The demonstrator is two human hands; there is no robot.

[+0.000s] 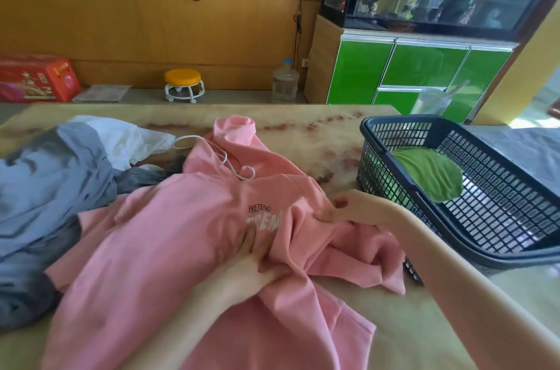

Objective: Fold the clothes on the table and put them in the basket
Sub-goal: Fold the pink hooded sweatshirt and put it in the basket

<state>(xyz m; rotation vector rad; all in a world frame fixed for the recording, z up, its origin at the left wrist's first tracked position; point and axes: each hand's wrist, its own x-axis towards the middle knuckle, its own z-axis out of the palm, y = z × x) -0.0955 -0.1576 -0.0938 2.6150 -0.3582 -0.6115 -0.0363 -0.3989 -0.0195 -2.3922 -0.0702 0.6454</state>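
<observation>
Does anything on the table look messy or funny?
Yes. The pink hoodie isn't flat: its sleeve is bunched in wrinkly folds beside the basket, where the right hand pinches it. The grey and white clothes lie in a heap at the left.

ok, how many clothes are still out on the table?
3 visible: pink hooded sweatshirt centre, under left hand and right hand; crumpled grey-blue garment far left; white garment behind it. More may be hidden underneath.
</observation>
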